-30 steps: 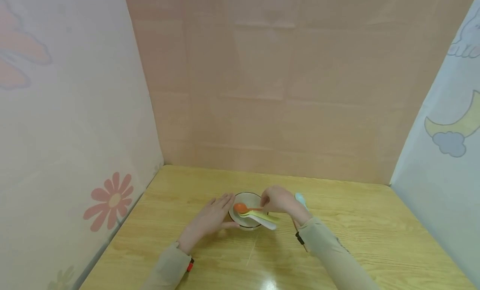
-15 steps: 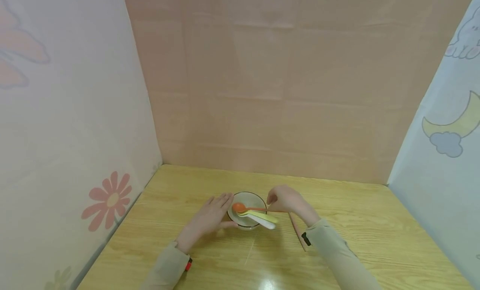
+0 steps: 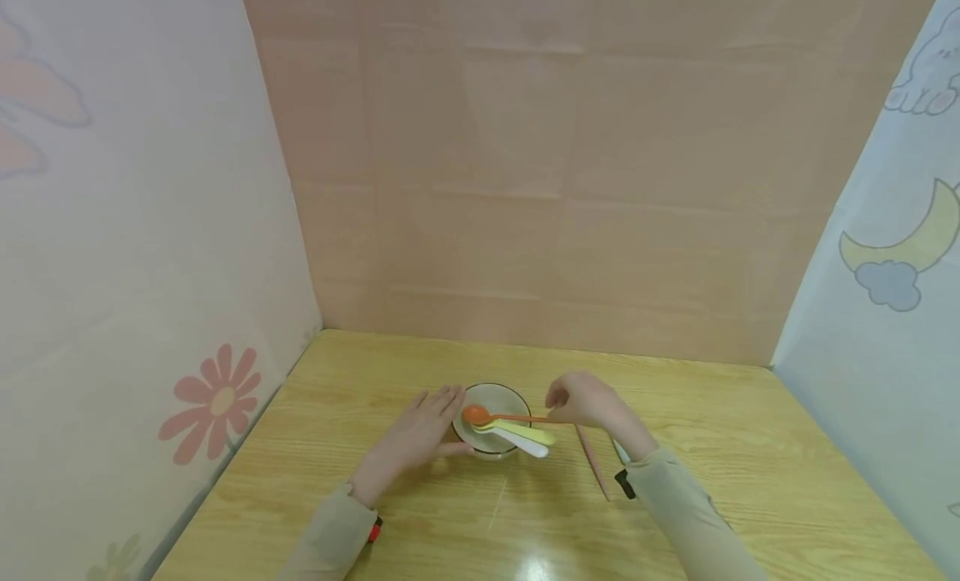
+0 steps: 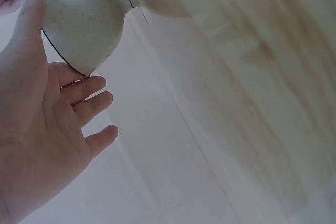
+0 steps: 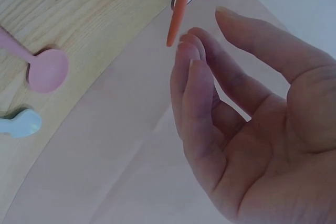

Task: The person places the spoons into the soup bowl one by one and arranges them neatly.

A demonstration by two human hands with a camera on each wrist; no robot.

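A pale bowl (image 3: 495, 393) with a dark rim holds an orange spoon (image 3: 476, 414), a yellow spoon (image 3: 538, 437) and a white spoon (image 3: 531, 448), their handles sticking out to the right. My left hand (image 3: 416, 431) rests against the bowl's left side, thumb and fingers spread; in the left wrist view the hand (image 4: 52, 114) touches the bowl (image 4: 84, 19) with relaxed fingers. My right hand (image 3: 588, 402) hovers by the orange handle's end. In the right wrist view that hand (image 5: 252, 108) has its fingers parted from the orange handle (image 5: 180, 11) and holds nothing.
On the wooden table (image 3: 420, 514), right of the bowl, lie a pink spoon (image 5: 48, 71) and a light blue spoon (image 5: 23, 123), both partly hidden by the right arm in the head view. Papered walls stand behind and at both sides.
My right hand has moved right, away from the bowl, uncovering more of the orange spoon's handle; its fingers have let go of it. The left hand stays at the bowl.
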